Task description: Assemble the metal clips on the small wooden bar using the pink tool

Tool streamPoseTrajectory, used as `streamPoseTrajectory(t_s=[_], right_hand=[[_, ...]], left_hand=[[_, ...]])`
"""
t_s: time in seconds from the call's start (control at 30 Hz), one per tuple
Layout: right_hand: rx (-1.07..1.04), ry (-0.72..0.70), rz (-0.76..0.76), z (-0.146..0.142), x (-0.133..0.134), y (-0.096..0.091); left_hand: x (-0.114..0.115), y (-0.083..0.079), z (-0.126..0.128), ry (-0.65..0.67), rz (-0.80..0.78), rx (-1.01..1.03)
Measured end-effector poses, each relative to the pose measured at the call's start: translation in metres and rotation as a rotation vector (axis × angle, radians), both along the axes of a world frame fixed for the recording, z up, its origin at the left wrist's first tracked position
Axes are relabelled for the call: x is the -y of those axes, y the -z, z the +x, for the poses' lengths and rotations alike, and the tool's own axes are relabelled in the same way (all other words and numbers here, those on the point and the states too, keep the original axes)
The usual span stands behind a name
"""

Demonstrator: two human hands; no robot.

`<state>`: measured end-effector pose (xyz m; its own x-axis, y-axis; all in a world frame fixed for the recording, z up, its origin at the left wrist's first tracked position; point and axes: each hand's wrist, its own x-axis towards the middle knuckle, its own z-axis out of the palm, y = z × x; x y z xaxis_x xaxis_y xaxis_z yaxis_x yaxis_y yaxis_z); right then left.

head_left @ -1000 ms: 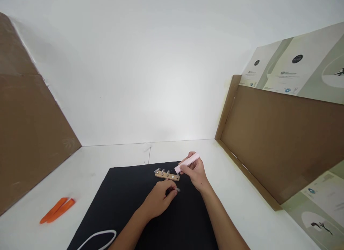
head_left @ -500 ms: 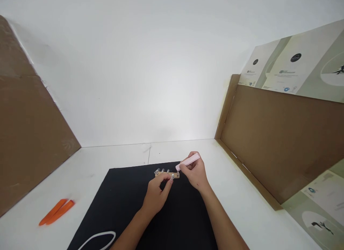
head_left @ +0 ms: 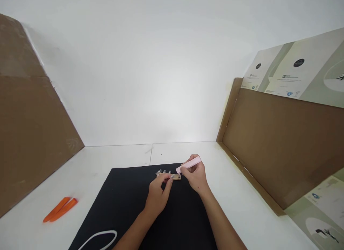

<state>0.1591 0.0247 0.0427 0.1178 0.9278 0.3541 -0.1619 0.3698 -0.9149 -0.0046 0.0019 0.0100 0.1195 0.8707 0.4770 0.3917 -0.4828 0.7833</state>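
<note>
On the black mat lies a small light-wood strip (head_left: 176,177) with several clear hook-like pieces (head_left: 164,171) standing along its far side. My left hand (head_left: 158,192) is closed at the strip, thumb and forefinger pinching a small clear piece that looks like one of the hooks. These fingers cover the strip's middle and part of its left side. My right hand (head_left: 197,174) grips a slim pale pink bar-shaped tool (head_left: 189,164), slanted down to the left. Its lower end is just above the strip's right end, near a dark spot; contact there cannot be made out.
A black mat (head_left: 123,196) covers the middle of the white table (head_left: 91,174). Two orange strips (head_left: 60,209) lie at the left, a white cord loop (head_left: 102,232) at the front. Cardboard panels (head_left: 34,135) stand on both sides, a white wall (head_left: 150,81) behind.
The view has shifted slightly. My left fingers have drawn in closer on the strip's clear piece, and the pink tool's lower end stays near the strip's right end. Both grips are kept.
</note>
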Motion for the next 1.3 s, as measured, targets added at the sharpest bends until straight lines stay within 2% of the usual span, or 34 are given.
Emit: streamPoseTrajectory(t_s=[0.1, 0.27, 0.37, 0.57, 0.67, 0.73, 0.87, 0.93, 1.03, 1.2, 1.3], right_hand=[[0.027, 0.018, 0.002, 0.002, 0.000, 0.001], [-0.032, -0.158, -0.016, -0.001, 0.007, -0.006], [-0.088, -0.189, -0.025, -0.005, 0.009, -0.009], [-0.096, 0.037, -0.006, -0.002, 0.000, -0.004], [-0.075, 0.094, -0.009, 0.003, -0.003, -0.002], [-0.077, 0.025, -0.024, 0.005, -0.001, -0.004], [-0.072, -0.253, -0.052, 0.002, 0.005, -0.008], [-0.073, -0.300, -0.044, 0.000, 0.007, -0.008], [-0.115, -0.254, -0.030, -0.003, 0.007, -0.009], [-0.175, -0.044, 0.003, -0.001, 0.001, -0.008], [-0.164, 0.016, 0.015, 0.003, -0.002, -0.006]], left_hand=[[0.001, -0.003, 0.000, -0.011, -0.007, 0.029], [0.002, -0.005, 0.000, -0.055, 0.010, 0.051], [0.002, -0.005, 0.000, -0.051, 0.018, 0.029], [0.002, -0.002, 0.000, -0.050, 0.047, -0.010], [0.001, 0.000, 0.000, -0.049, 0.048, -0.010], [0.001, 0.001, 0.000, -0.048, 0.044, -0.010], [0.001, 0.000, -0.001, -0.039, 0.035, -0.020], [0.001, 0.000, -0.001, -0.032, 0.030, -0.020], [0.002, -0.001, -0.001, -0.028, 0.032, -0.017], [0.002, -0.001, 0.000, -0.049, 0.045, -0.024], [0.001, 0.000, -0.001, -0.057, 0.066, -0.024]])
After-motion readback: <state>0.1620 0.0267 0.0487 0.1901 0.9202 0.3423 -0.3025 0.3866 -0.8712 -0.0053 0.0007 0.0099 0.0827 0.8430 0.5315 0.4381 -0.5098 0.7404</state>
